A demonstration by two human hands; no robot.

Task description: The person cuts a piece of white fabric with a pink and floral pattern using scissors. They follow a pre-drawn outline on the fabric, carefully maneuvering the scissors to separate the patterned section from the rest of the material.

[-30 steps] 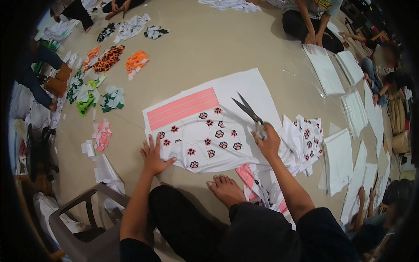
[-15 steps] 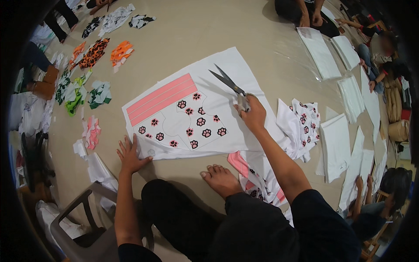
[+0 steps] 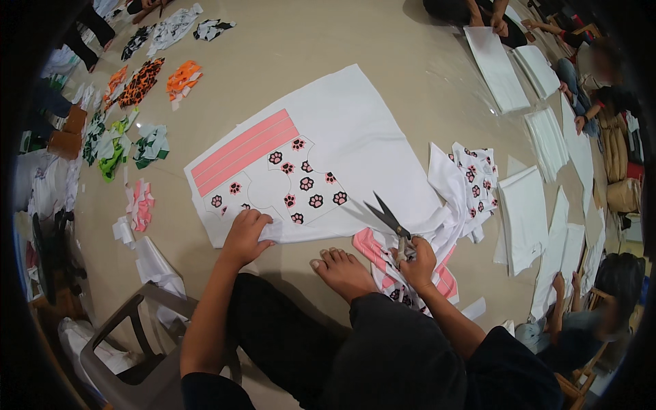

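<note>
On the tan floor [image 3: 383, 61] lies a big white cloth [image 3: 355, 130] with pink stripes and black paw prints on it. The left hand [image 3: 246, 236] presses down on the near edge of the cloth, fingers bent and holding nothing. The right hand [image 3: 415, 261] is closed around the handles of a pair of scissors [image 3: 388, 219]. The blades are open and point up and to the left, right at the cloth's lower edge. A bare foot [image 3: 342, 270] rests between the two hands. Cut paw-print pieces [image 3: 471, 178] sit just to the right. A grey plastic chair [image 3: 130, 342] stands at the lower left.
</note>
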